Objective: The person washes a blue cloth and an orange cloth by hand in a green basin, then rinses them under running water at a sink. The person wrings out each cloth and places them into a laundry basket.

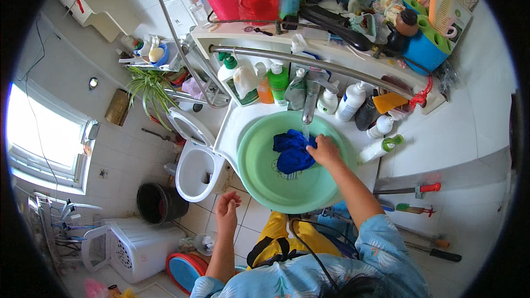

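A green plastic basin [256, 174] sits on the washbasin counter under a metal faucet [310, 101], from which water runs. Inside the basin, toward its upper part, lies a wet blue cloth [295, 151]. My right hand [325, 151] has its fingers at the cloth's right edge, beside the water stream, and appears to pinch it. My left hand [227, 211] hangs in the air to the lower left of the basin, fingers loosely curled, with nothing visible in it.
Soap and lotion bottles [278, 80] line the counter behind the basin. Above them runs a metal rail [314, 64] below a cluttered shelf [265, 37]. To the left are a toilet [194, 171] with its lid up, a black bucket [159, 203] and a white laundry hamper [136, 244].
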`<move>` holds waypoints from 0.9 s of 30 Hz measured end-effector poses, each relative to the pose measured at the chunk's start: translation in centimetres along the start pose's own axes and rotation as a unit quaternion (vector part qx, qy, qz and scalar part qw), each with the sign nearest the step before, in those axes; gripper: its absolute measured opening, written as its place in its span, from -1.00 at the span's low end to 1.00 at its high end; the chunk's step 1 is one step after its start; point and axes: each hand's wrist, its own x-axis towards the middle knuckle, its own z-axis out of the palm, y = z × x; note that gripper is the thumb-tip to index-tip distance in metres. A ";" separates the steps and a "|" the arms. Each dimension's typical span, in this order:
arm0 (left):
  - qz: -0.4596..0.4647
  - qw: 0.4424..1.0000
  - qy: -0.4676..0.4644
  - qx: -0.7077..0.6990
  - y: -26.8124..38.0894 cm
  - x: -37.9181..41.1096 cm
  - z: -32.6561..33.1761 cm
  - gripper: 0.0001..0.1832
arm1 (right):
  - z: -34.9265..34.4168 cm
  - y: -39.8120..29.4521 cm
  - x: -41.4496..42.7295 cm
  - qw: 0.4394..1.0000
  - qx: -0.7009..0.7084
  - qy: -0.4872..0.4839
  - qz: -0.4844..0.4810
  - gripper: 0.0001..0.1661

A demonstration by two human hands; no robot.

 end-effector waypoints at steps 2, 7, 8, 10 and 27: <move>0.041 0.999 -0.019 0.004 1.9 1.7 2.1 -0.78 | 0.5 -0.5 -0.2 0.996 -0.094 0.011 -0.005 -0.62; 0.076 0.989 -0.124 0.009 5.3 5.3 6.3 -0.75 | -1.6 -2.8 -0.7 0.997 0.045 -0.035 -0.055 -0.60; 0.080 0.981 -0.167 0.057 6.1 6.1 7.4 -0.76 | -2.2 -3.1 -0.8 0.993 0.092 -0.041 -0.056 -0.63; 0.080 0.956 -0.238 0.151 6.1 7.2 9.5 -0.72 | -3.6 -2.8 -1.1 0.951 0.292 -0.095 -0.031 -0.68; -0.146 0.938 -0.215 -0.230 7.6 17.3 11.7 -0.87 | -9.3 -3.5 -2.6 0.916 0.383 0.047 0.111 -0.67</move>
